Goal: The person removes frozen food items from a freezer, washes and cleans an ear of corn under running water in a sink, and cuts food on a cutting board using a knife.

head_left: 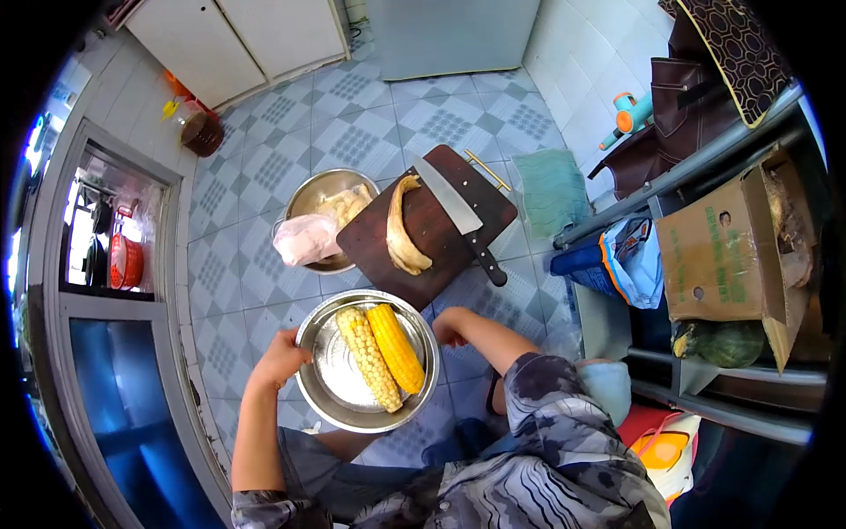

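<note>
My left hand (284,357) is closed on the left rim of a round metal bowl (322,375). At the opposite rim, my right hand (449,327) has its fingers curled around the edge, partly out of sight. Two ears of corn lie side by side in the bowl, a pale one (368,360) and a bright yellow one (397,349). Beyond the bowl, a dark wooden cutting board (374,234) carries a large knife (451,201) with a black handle. Left of the blade is a long, curved, pale-brown piece of food (398,231).
Behind the board's left edge, a second metal bowl (304,187) holds pinkish meat (306,240) and yellowish pieces. A green plastic sheet (551,189) lies on the tiled floor. On the right, a rack bears a cardboard box (714,251). A jug of brown liquid (201,132) stands far left.
</note>
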A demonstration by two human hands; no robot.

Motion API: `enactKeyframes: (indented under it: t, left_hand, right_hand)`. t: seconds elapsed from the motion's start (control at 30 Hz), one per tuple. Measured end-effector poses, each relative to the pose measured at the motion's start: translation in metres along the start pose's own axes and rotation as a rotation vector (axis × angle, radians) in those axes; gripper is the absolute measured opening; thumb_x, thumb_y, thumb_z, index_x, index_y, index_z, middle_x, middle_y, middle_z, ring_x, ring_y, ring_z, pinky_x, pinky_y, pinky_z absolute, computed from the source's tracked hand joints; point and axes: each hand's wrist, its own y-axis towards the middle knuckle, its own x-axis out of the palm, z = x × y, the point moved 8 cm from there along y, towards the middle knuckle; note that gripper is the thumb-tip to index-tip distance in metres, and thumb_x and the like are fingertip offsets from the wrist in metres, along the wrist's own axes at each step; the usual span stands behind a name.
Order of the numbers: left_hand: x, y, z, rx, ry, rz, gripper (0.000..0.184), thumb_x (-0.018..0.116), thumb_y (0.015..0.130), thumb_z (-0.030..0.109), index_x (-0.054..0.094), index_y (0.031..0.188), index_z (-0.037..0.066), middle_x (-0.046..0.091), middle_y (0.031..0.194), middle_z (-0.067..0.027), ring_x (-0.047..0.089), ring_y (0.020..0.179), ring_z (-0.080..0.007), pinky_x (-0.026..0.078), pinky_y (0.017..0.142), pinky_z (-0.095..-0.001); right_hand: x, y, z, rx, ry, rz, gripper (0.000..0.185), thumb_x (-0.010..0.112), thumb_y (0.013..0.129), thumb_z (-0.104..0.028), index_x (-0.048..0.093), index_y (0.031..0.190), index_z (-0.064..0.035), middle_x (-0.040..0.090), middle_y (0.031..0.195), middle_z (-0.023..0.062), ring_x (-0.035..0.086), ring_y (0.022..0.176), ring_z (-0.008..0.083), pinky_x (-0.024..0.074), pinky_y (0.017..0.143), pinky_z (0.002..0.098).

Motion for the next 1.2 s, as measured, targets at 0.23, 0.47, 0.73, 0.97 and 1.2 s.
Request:
enactKeyframes:
  t: [0.23,0.47,0.73,0.97,1.2]
  left_hand:
    - [0.006,0.015,0.021,0.053,0.023,-0.057,0.042,0.049,0.059,-0.006,0.060,0.099,-0.002,0.060,0.076,-0.0030,0.050,0.069,-0.0112,0.041,0.064,-0.0249]
    - [0.019,-0.021,0.022,0.044,-0.056,-0.003,0.045,0.051,0.059,-0.005,0.059,0.103,-0.003,0.061,0.083,-0.0049,0.052,0.076,-0.0129,0.042,0.071,-0.0252]
    - [0.019,-0.057,0.047,0.112,0.026,0.050,0.027,0.054,0.063,0.005,0.059,0.089,0.000,0.056,0.066,-0.0028,0.047,0.049,-0.0093,0.035,0.040,-0.0234]
    - [0.031,-0.071,0.064,0.218,-0.215,0.108,0.028,0.050,0.065,0.006,0.053,0.092,0.000,0.057,0.066,-0.0052,0.053,0.045,-0.0141,0.041,0.036,-0.0253]
    - [0.046,-0.076,0.085,0.309,-0.336,0.130,0.029,0.050,0.067,0.008,0.051,0.094,-0.001,0.058,0.075,-0.0092,0.059,0.057,-0.0201,0.050,0.046,-0.0331]
  right_hand:
    - [-0.012,-0.061,-0.020,-0.084,-0.546,-0.081,0.026,0.049,0.081,-0.019,0.064,0.095,-0.0029,0.065,0.091,0.0118,0.062,0.076,0.0258,0.0488,0.066,0.0408]
    - [-0.064,-0.219,-0.044,-0.176,-0.546,0.632,0.024,0.052,0.067,-0.011,0.066,0.084,-0.0016,0.063,0.089,0.0173,0.061,0.084,0.0314,0.0491,0.070,0.0411]
    - [-0.028,-0.356,-0.005,-0.366,-0.265,1.115,0.020,0.050,0.076,-0.020,0.059,0.077,-0.0022,0.061,0.076,0.0158,0.059,0.075,0.0328,0.0457,0.063,0.0422]
    - [0.047,-0.380,-0.017,-0.473,0.320,1.512,0.044,0.058,0.078,-0.026,0.046,0.105,0.0072,0.051,0.100,0.0239,0.054,0.093,0.0350,0.0448,0.080,0.0410]
    - [0.050,-0.359,-0.020,-0.484,0.707,1.714,0.073,0.060,0.076,-0.026,0.023,0.125,0.0132,0.047,0.107,0.0289,0.051,0.098,0.0382,0.0422,0.085,0.0426]
